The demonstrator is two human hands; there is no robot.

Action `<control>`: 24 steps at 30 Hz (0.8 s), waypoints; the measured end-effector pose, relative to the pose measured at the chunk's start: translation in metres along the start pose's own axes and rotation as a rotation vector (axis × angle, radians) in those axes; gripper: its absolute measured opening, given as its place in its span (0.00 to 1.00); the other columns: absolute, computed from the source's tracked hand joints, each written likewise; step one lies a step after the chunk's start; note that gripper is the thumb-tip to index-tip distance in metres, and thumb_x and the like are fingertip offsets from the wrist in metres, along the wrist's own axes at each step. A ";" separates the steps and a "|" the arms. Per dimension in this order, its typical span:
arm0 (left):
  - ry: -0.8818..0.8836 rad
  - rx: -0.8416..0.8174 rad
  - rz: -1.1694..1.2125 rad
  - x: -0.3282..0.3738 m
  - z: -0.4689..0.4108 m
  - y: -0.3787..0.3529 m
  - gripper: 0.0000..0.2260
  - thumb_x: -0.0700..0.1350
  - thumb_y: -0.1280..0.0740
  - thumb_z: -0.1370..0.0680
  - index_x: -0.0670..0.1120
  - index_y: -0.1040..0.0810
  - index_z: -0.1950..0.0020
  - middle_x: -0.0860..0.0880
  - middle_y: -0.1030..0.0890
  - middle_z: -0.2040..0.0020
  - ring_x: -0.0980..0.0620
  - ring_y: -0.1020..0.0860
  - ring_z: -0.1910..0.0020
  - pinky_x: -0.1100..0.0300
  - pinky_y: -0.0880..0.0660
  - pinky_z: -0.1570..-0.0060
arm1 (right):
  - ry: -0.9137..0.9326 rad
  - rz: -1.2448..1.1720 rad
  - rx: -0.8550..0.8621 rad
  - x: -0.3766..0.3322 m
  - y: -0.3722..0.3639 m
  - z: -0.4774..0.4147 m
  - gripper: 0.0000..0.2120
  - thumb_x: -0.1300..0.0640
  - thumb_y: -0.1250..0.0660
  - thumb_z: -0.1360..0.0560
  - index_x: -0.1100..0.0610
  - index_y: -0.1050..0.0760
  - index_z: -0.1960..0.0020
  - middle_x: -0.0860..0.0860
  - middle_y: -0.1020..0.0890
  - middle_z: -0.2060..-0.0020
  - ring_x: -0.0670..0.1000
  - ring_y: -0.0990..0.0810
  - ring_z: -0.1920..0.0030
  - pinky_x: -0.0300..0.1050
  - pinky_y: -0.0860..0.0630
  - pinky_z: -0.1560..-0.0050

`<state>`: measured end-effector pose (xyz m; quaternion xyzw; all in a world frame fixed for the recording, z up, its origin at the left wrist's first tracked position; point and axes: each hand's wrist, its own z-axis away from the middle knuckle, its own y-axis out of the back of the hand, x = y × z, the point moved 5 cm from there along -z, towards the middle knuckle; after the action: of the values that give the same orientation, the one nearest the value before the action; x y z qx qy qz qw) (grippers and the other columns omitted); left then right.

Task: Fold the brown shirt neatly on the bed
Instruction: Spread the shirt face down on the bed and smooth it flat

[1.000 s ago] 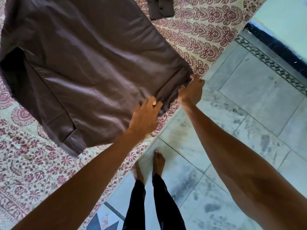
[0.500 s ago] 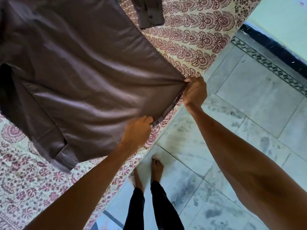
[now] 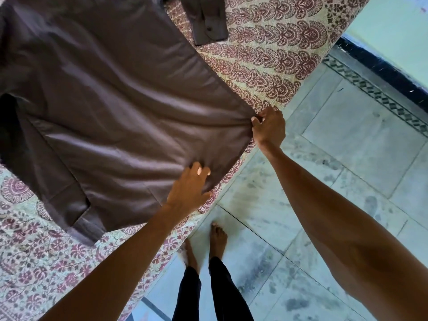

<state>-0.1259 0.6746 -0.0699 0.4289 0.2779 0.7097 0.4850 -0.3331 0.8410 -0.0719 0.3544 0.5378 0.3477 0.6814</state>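
brown shirt (image 3: pixel 120 107) cropped top-left, right hand (image 3: pixel 269 128) seemingly pinching hem

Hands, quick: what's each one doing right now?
Left hand: open, fingers spread, pressing flat on the shirt near its hem.
Right hand: closed, pinching the shirt's hem corner.

Brown shirt (image 3: pixel 120 107) spread flat on patterned bed (image 3: pixel 273 56), hem at the edge, cuffed sleeve lower left
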 end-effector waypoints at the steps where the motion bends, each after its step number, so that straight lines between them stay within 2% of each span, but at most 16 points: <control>1: -0.003 -0.018 -0.042 0.004 0.000 -0.002 0.20 0.51 0.32 0.25 0.47 0.32 0.35 0.46 0.31 0.41 0.44 0.27 0.44 0.47 0.23 0.51 | -0.008 0.016 -0.011 0.001 -0.002 -0.004 0.08 0.50 0.31 0.26 0.53 0.22 0.52 0.53 0.19 0.51 0.56 0.21 0.47 0.46 0.25 0.54; 3: 0.028 -0.004 0.000 0.008 -0.001 -0.001 0.13 0.40 0.37 0.24 0.46 0.29 0.40 0.45 0.28 0.44 0.42 0.24 0.47 0.47 0.24 0.53 | -0.034 0.031 -0.011 0.002 -0.003 -0.009 0.06 0.52 0.30 0.27 0.54 0.21 0.54 0.52 0.17 0.55 0.55 0.19 0.50 0.45 0.24 0.56; 5: 0.041 -0.006 0.093 0.008 -0.001 -0.002 0.10 0.36 0.39 0.26 0.45 0.27 0.46 0.45 0.26 0.48 0.41 0.22 0.51 0.47 0.25 0.54 | -0.064 0.040 0.025 0.002 -0.001 -0.010 0.05 0.53 0.29 0.28 0.54 0.20 0.55 0.51 0.16 0.56 0.54 0.18 0.52 0.46 0.21 0.56; 11: 0.008 -0.099 0.139 0.006 -0.001 0.000 0.08 0.40 0.37 0.25 0.45 0.25 0.47 0.47 0.25 0.49 0.45 0.24 0.52 0.53 0.29 0.53 | -0.081 0.112 0.074 -0.001 0.005 -0.003 0.06 0.57 0.30 0.30 0.55 0.21 0.53 0.53 0.17 0.53 0.56 0.19 0.49 0.51 0.21 0.50; 13: -0.036 -0.108 0.145 0.006 -0.001 0.002 0.06 0.42 0.37 0.24 0.47 0.25 0.48 0.49 0.25 0.51 0.46 0.24 0.53 0.55 0.29 0.54 | -0.073 0.136 0.073 -0.007 0.008 0.002 0.10 0.61 0.31 0.32 0.54 0.23 0.52 0.53 0.20 0.50 0.57 0.22 0.47 0.50 0.24 0.49; 15: -0.067 -0.081 0.193 0.003 0.001 0.002 0.05 0.45 0.38 0.23 0.48 0.23 0.50 0.50 0.24 0.52 0.48 0.23 0.54 0.55 0.27 0.56 | 0.054 0.188 0.099 -0.019 0.011 0.007 0.16 0.66 0.33 0.37 0.54 0.25 0.51 0.54 0.23 0.50 0.58 0.25 0.48 0.50 0.27 0.51; 17: -0.032 0.079 0.207 -0.007 0.002 0.007 0.07 0.46 0.37 0.23 0.49 0.23 0.47 0.49 0.24 0.49 0.48 0.23 0.52 0.55 0.26 0.53 | 0.272 0.228 0.055 -0.033 0.006 0.014 0.20 0.68 0.32 0.39 0.54 0.25 0.50 0.55 0.24 0.49 0.58 0.26 0.48 0.50 0.28 0.51; 19: 0.087 0.266 0.075 -0.024 0.007 0.014 0.14 0.51 0.34 0.24 0.50 0.25 0.40 0.47 0.25 0.43 0.48 0.24 0.46 0.52 0.26 0.49 | 0.441 0.267 -0.059 -0.039 -0.006 0.020 0.20 0.67 0.30 0.36 0.54 0.24 0.45 0.55 0.24 0.46 0.58 0.25 0.46 0.51 0.27 0.46; 20: 0.157 0.301 -0.014 -0.034 0.012 0.015 0.19 0.55 0.33 0.26 0.51 0.27 0.37 0.46 0.26 0.40 0.46 0.25 0.43 0.48 0.26 0.48 | 0.470 0.286 -0.104 -0.039 -0.011 0.023 0.19 0.65 0.30 0.33 0.54 0.25 0.43 0.56 0.25 0.44 0.58 0.25 0.44 0.52 0.27 0.45; 22: 0.228 0.270 -0.165 -0.045 0.024 0.010 0.25 0.60 0.33 0.28 0.52 0.31 0.34 0.45 0.28 0.37 0.43 0.27 0.41 0.44 0.24 0.49 | 0.445 0.305 -0.112 -0.033 -0.015 0.026 0.18 0.60 0.32 0.28 0.53 0.28 0.39 0.57 0.26 0.42 0.59 0.27 0.43 0.54 0.26 0.45; 24: 0.219 0.228 -0.204 -0.049 0.038 -0.001 0.25 0.60 0.35 0.28 0.52 0.31 0.34 0.46 0.29 0.37 0.43 0.27 0.42 0.45 0.22 0.53 | 0.368 0.343 -0.104 -0.026 -0.015 0.034 0.20 0.59 0.32 0.27 0.53 0.30 0.36 0.58 0.27 0.40 0.60 0.28 0.41 0.56 0.24 0.47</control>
<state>-0.0841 0.6290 -0.0694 0.3712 0.4497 0.6631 0.4694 -0.3035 0.8073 -0.0661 0.3353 0.5662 0.5441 0.5204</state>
